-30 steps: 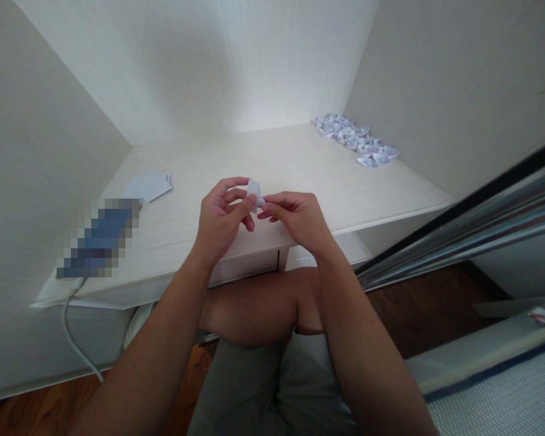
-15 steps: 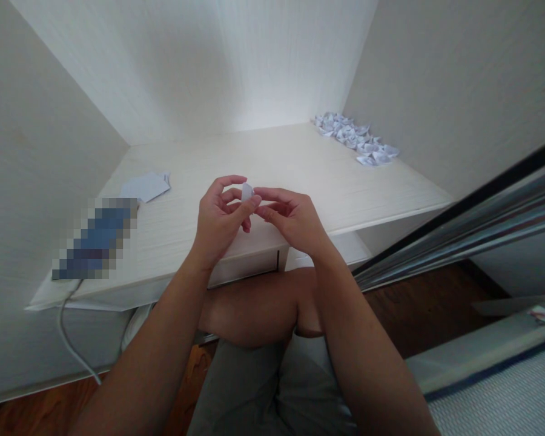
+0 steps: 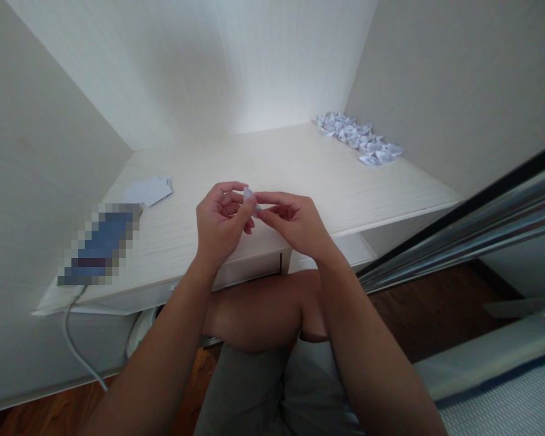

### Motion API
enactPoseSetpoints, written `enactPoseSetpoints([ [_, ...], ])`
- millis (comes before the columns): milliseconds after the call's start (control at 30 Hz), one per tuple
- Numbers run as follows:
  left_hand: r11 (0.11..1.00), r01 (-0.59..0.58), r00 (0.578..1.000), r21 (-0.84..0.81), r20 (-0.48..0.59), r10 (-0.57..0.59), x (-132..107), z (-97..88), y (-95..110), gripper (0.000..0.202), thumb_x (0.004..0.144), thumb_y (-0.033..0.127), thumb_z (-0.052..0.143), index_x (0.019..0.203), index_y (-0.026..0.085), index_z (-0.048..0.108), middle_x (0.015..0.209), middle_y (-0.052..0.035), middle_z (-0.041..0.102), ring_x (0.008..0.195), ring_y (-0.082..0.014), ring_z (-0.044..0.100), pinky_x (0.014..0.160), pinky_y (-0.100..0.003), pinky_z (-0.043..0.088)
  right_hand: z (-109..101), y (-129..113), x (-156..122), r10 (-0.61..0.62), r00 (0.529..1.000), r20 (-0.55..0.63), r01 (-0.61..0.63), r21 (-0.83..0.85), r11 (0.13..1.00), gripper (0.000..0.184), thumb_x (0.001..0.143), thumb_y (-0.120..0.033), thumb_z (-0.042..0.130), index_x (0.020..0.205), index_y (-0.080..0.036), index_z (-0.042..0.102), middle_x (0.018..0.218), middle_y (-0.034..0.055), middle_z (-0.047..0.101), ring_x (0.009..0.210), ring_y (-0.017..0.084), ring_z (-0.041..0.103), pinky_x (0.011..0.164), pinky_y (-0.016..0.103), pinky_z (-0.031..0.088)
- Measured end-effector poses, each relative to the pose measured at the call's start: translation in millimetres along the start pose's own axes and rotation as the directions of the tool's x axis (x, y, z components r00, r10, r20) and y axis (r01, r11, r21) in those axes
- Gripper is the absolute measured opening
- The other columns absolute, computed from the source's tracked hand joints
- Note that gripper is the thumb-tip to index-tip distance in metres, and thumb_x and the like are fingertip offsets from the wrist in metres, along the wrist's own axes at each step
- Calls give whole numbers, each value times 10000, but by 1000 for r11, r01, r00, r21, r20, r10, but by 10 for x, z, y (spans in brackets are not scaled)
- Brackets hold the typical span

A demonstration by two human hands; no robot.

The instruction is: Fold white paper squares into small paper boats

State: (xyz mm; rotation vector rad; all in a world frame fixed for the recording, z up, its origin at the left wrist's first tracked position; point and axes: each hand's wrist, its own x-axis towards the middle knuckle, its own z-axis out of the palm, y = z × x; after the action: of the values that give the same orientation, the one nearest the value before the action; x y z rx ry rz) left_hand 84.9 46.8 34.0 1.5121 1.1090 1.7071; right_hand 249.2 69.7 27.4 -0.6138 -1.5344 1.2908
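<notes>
Folded paper piece (image 3: 247, 194) is sitting between the two hands, near the front edge of the table; details by size, largest first.

Table (image 3: 240, 154): white surface is running across the view, with a white back panel (image 3: 272, 66) standing behind it.

Lap: the person's bare legs and grey shorts (image 3: 249, 387) are showing below the table's front edge.

Pile of folded papers (image 3: 352, 134): many small white pointed shapes are lying crowded together along the right side wall (image 3: 427, 103), well apart from both hands.

Blurred blue object (image 3: 100, 242): is lying at the table's left end, pixelated; its identity cannot be told.

Right hand (image 3: 297, 219): thumb and index finger are pinching the right end of the paper piece from below and above; the other fingers are curling beneath, partly hidden.

Left hand (image 3: 220, 218): thumb is pressing on the near face of the paper piece, fingers bending behind it; their exact contact is hidden.

White sheets (image 3: 149, 190): are lying loosely stacked just beyond the blurred blue object, left of the left hand.

Cable (image 3: 75, 348): is hanging over the table's left front edge.

Paper piece, smallest: its pale upper part is projecting above the left thumb, its lower right part reaching the right fingertips.
</notes>
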Motion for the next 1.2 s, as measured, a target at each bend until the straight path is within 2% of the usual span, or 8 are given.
enactPoseSetpoints([
  [100,1000,-22,1000,19,13,22,-21,4,-7,265,840,305,808,1043,203,671,755,33,736,504,-109,677,418,-200,559,-18,-34,0,0,1000,-31,1,36,999,267,852,-332,838,1106,-249,844,1103,34,838,983,182,761,873,340,624],
  [233,998,-55,998,40,33,54,-52,14,-7,245,841,255,801,1048,193,684,789,21,744,542,-115,703,425,-193,574,-38,-51,12,1,995,-105,-3,-23,1000,219,887,-445,804,972,-250,858,938,16,826,860,154,712,769,297,595],
  [400,995,-77,996,70,59,73,-76,14,-9,259,848,293,825,1052,201,696,817,18,729,560,-108,708,449,-183,582,-38,-50,15,30,995,-94,-28,20,999,274,834,-493,855,942,-242,849,939,18,825,870,158,720,824,317,607],
  [533,991,-79,995,106,68,72,-83,15,-5,295,850,367,840,1050,210,690,809,12,724,571,-113,709,458,-182,586,-21,-29,19,11,996,-89,-6,50,999,293,804,-479,885,945,-226,838,955,26,830,875,165,741,832,330,615],
  [700,987,-88,994,136,70,79,-84,18,5,284,856,383,827,1040,214,691,797,11,715,566,-114,698,455,-185,575,29,-8,22,-60,986,-152,52,-59,997,186,858,-395,836,917,-220,817,893,20,824,825,170,758,760,322,619],
  [800,986,-88,995,144,64,80,-83,17,6,271,856,357,818,1045,208,693,800,14,713,563,-112,698,449,-184,562,60,-16,9,-107,976,-188,86,-118,989,128,898,-337,784,934,-217,812,906,20,829,817,163,769,745,306,620],
  [1000,980,-92,996,178,38,87,-75,24,-3,242,857,318,807,1048,210,704,805,12,721,561,-110,694,437,-178,520,89,-28,-14,-154,965,-211,101,-244,965,147,931,-349,747,978,-229,818,934,25,830,821,166,767,717,297,616],
  [1200,972,-125,992,197,42,119,-67,32,-14,227,859,283,792,1055,198,713,811,11,724,568,-105,688,444,-176,521,132,-49,-17,-177,953,-245,117,-242,963,105,915,-272,739,965,-215,812,925,19,834,822,158,774,700,276,607],
])
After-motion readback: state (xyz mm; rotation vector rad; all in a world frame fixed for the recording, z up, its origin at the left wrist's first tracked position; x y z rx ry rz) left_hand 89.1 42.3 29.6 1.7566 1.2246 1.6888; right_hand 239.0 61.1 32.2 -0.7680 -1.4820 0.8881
